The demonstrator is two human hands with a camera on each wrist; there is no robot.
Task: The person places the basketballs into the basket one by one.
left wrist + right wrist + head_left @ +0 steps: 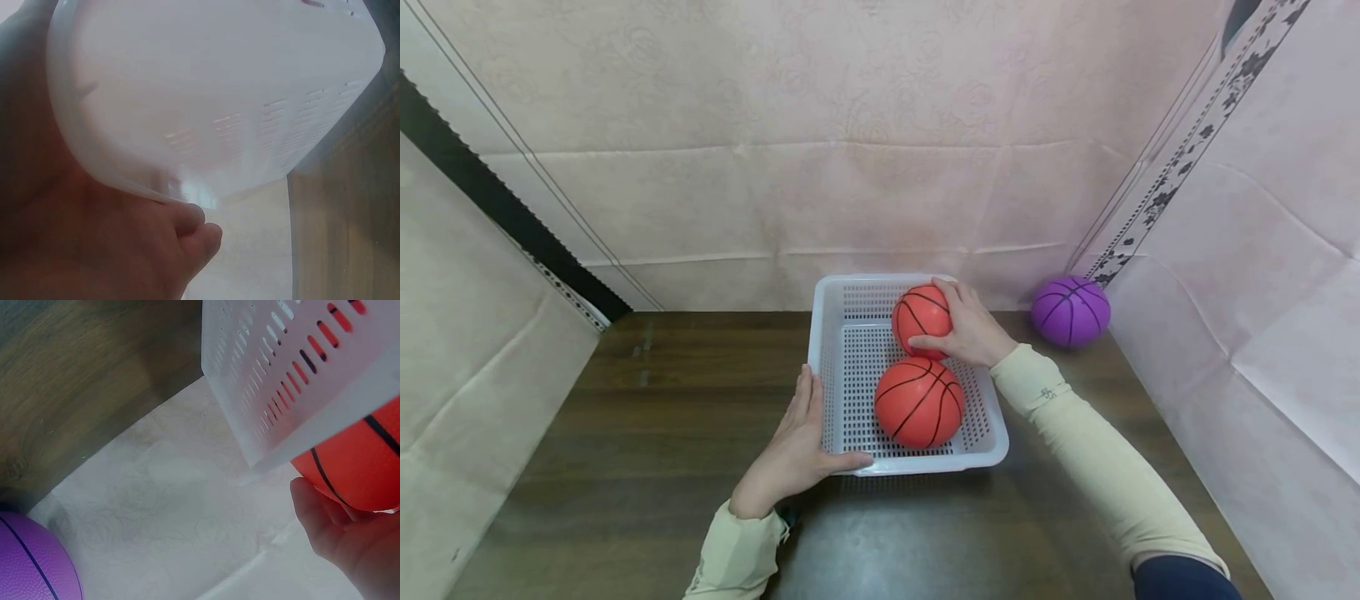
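Observation:
A white perforated plastic basket (987,457) stands on the dark wooden table with two orange toy basketballs in it. My right hand (973,329) grips the far orange ball (917,315) from its right side, thumb on the near side and fingers over the far side. Just in front of it, the nearer orange ball (919,403) rests in the basket. At the basket's near left corner is my left hand (793,450), its straight fingers along the left wall and its thumb on the near rim. The left wrist view shows this hand against the basket's outer wall (187,75).
A purple basketball (1071,311) lies on the table to the right of the basket, in the far right corner by the walls. Pale patterned sheets cover the back wall (865,200) and both sides. The wooden table (700,392) extends left of the basket.

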